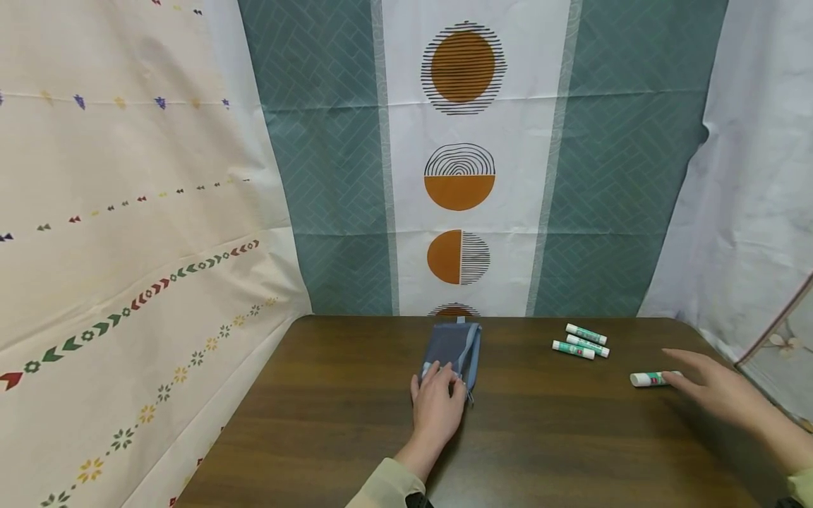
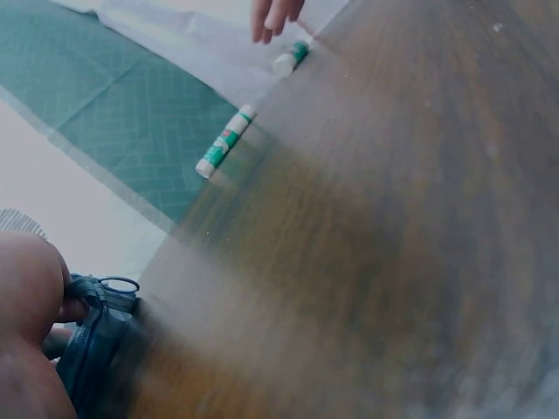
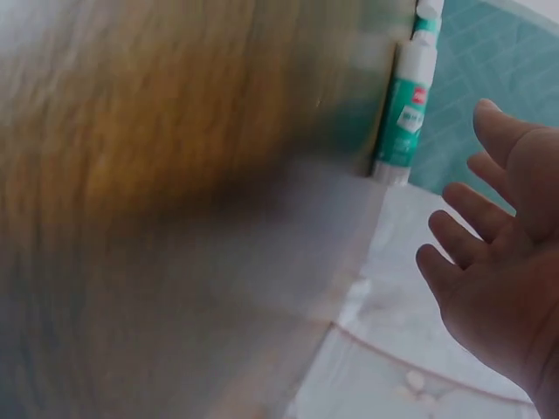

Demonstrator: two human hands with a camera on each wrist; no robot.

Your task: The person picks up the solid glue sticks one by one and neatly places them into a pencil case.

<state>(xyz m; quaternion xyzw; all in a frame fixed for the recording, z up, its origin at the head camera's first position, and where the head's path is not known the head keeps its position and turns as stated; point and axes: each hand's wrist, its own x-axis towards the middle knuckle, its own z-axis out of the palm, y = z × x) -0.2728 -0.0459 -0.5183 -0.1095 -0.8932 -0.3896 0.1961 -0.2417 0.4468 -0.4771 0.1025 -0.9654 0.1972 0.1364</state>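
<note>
A blue-grey zip pouch [image 1: 449, 346] lies toward the back middle of the table, its zip running along the right side. My left hand [image 1: 438, 402] holds the pouch's near end with bent fingers; part of that end is hidden beneath them. In the left wrist view the pouch [image 2: 98, 340] shows beside the hand, a loop at its corner. On the right lies a green-and-white glue stick [image 1: 648, 379]. Above its right end, my right hand [image 1: 718, 388] reaches with fingers extended and thumb apart, holding nothing. The right wrist view shows that glue stick [image 3: 404, 118] beyond the spread fingers [image 3: 467, 209].
Three more glue sticks [image 1: 574, 350] lie close together at the back right of the brown wooden table [image 1: 317, 423]. Patterned cloth [image 1: 336, 176] hangs behind the table's far edge, with more cloth [image 1: 159, 282] along the left and right sides.
</note>
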